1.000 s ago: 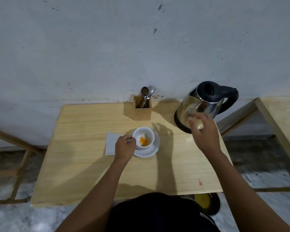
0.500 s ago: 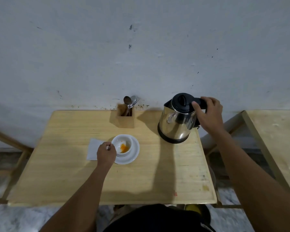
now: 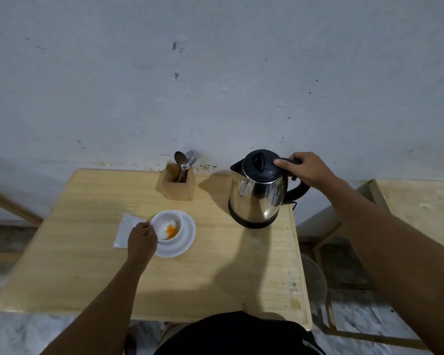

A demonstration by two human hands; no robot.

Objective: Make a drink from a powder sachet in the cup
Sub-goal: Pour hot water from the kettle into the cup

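Note:
A white cup (image 3: 164,224) stands on a white saucer (image 3: 186,238) at the middle left of the wooden table (image 3: 215,278). Orange powder (image 3: 171,230) lies inside the cup. My left hand (image 3: 141,239) is closed on the cup's left side, at its handle. A steel kettle (image 3: 256,196) with a black lid and handle stands at the back right. My right hand (image 3: 306,170) grips the top of the kettle's handle, thumb on the lid's edge. No sachet is visible.
A white napkin (image 3: 124,230) lies left of the saucer, partly under my left hand. A wooden holder (image 3: 178,185) with spoons and forks stands against the wall. A second wooden table (image 3: 420,208) is at the right, a round stool (image 3: 314,280) below the gap.
My right hand has travelled from in front of the kettle to its handle and closed around it. My left hand has stayed on the cup. The camera view has shifted.

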